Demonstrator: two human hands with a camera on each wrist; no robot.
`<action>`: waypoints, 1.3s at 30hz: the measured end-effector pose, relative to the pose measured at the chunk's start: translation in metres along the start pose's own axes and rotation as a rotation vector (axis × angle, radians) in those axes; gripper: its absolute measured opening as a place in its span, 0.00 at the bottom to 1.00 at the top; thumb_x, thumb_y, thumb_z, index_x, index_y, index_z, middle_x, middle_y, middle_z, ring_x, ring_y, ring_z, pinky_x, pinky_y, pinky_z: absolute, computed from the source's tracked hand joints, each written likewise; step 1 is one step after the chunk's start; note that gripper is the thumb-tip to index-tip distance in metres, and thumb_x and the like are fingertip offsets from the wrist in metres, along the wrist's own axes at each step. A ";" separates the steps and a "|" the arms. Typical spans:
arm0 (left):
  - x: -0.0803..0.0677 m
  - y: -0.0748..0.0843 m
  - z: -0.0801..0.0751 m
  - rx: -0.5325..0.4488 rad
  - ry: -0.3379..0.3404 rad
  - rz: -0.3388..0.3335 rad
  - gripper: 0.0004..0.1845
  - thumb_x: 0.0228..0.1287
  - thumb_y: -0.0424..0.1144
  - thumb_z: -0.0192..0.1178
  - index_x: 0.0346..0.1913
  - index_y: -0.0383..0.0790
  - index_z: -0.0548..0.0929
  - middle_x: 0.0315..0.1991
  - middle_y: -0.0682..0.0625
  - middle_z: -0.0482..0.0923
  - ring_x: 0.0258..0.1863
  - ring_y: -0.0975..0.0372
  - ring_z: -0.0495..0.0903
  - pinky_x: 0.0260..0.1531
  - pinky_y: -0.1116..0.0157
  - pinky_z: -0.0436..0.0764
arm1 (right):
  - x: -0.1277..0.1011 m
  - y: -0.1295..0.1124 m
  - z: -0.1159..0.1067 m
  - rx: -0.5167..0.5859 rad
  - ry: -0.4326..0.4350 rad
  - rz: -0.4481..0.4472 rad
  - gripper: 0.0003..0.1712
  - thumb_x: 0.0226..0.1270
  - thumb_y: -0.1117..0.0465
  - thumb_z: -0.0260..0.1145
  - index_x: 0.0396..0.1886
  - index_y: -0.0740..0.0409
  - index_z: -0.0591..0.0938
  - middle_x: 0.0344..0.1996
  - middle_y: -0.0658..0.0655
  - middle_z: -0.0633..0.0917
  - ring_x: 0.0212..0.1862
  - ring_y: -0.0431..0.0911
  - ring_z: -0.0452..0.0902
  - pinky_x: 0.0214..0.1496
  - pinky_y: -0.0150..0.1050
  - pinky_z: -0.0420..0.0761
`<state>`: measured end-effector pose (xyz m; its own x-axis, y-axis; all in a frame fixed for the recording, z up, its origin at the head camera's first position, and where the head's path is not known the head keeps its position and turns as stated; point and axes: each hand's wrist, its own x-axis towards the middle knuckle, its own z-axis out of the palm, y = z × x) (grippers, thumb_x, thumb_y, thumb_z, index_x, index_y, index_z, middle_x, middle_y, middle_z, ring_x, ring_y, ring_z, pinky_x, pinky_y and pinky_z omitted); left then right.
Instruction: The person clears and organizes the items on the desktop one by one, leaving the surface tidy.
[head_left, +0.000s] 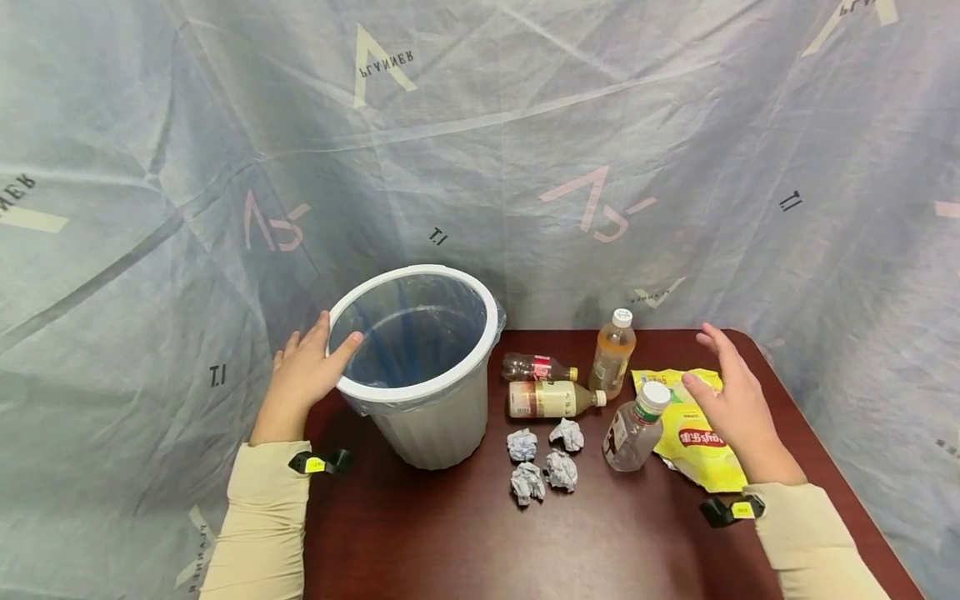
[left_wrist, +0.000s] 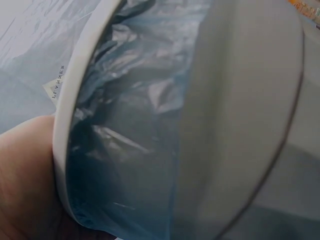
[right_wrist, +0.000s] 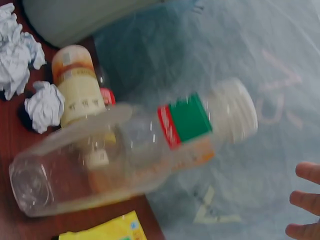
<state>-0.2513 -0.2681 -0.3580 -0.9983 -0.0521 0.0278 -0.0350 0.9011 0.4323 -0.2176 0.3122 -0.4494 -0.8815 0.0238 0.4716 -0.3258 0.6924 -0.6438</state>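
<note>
Four bottles (head_left: 612,360), four paper balls (head_left: 543,467), one bin (head_left: 417,358); left hand (head_left: 303,377) grasps its rim, right hand (head_left: 733,400) fingers released.

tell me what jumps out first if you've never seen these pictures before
The white-rimmed waste bin with its blue liner stands left of centre on the dark red table, the left hand gripping its rim. To its right lie four crumpled paper balls, several bottles and a yellow snack bag, with the right hand open above the bag beside an upright clear bottle.
</note>
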 end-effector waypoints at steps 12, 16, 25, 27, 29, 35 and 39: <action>0.000 0.003 0.003 0.024 -0.006 0.012 0.54 0.69 0.76 0.36 0.82 0.39 0.40 0.78 0.30 0.48 0.76 0.29 0.39 0.68 0.29 0.36 | -0.020 0.057 -0.016 -0.025 0.055 0.140 0.40 0.78 0.51 0.58 0.83 0.40 0.51 0.72 0.69 0.67 0.72 0.69 0.59 0.72 0.69 0.55; -0.002 0.004 0.002 0.027 -0.005 0.007 0.53 0.70 0.75 0.37 0.82 0.39 0.41 0.78 0.30 0.48 0.76 0.30 0.39 0.68 0.29 0.37 | -0.025 0.080 -0.018 -0.015 0.055 0.213 0.39 0.80 0.49 0.55 0.83 0.41 0.50 0.72 0.71 0.67 0.71 0.70 0.61 0.78 0.52 0.56; -0.001 0.003 0.004 0.016 0.012 0.020 0.53 0.70 0.75 0.36 0.82 0.39 0.41 0.78 0.31 0.48 0.76 0.30 0.39 0.69 0.30 0.36 | -0.028 0.124 -0.015 -0.015 0.016 0.413 0.41 0.80 0.41 0.49 0.83 0.50 0.49 0.71 0.76 0.66 0.67 0.74 0.64 0.63 0.73 0.64; -0.001 0.003 0.005 0.010 0.019 0.022 0.53 0.70 0.75 0.36 0.82 0.38 0.42 0.78 0.31 0.49 0.76 0.30 0.40 0.69 0.30 0.36 | -0.028 0.132 -0.014 -0.025 0.001 0.437 0.42 0.80 0.40 0.48 0.83 0.53 0.49 0.70 0.78 0.66 0.66 0.76 0.64 0.60 0.74 0.65; -0.002 0.003 0.005 0.004 0.024 0.022 0.52 0.71 0.74 0.36 0.82 0.38 0.42 0.78 0.31 0.49 0.76 0.31 0.40 0.69 0.30 0.36 | -0.030 0.140 -0.012 -0.037 -0.014 0.461 0.43 0.80 0.39 0.47 0.83 0.56 0.49 0.69 0.80 0.65 0.66 0.77 0.64 0.60 0.75 0.66; -0.001 0.003 0.006 -0.003 0.041 0.024 0.52 0.71 0.75 0.35 0.82 0.39 0.43 0.78 0.31 0.49 0.76 0.30 0.41 0.68 0.29 0.37 | -0.035 0.161 -0.005 -0.081 -0.043 0.504 0.44 0.80 0.38 0.47 0.82 0.61 0.51 0.67 0.82 0.66 0.64 0.78 0.66 0.58 0.74 0.67; -0.001 0.003 0.006 -0.010 0.045 0.023 0.52 0.71 0.74 0.35 0.82 0.39 0.44 0.78 0.31 0.50 0.76 0.30 0.41 0.68 0.29 0.38 | -0.041 0.171 0.001 -0.102 -0.069 0.491 0.45 0.79 0.39 0.49 0.81 0.64 0.52 0.64 0.82 0.70 0.62 0.76 0.69 0.56 0.73 0.70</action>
<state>-0.2506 -0.2627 -0.3625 -0.9957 -0.0508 0.0779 -0.0114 0.8979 0.4400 -0.2371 0.4284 -0.5795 -0.9440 0.3189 0.0846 0.1652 0.6788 -0.7155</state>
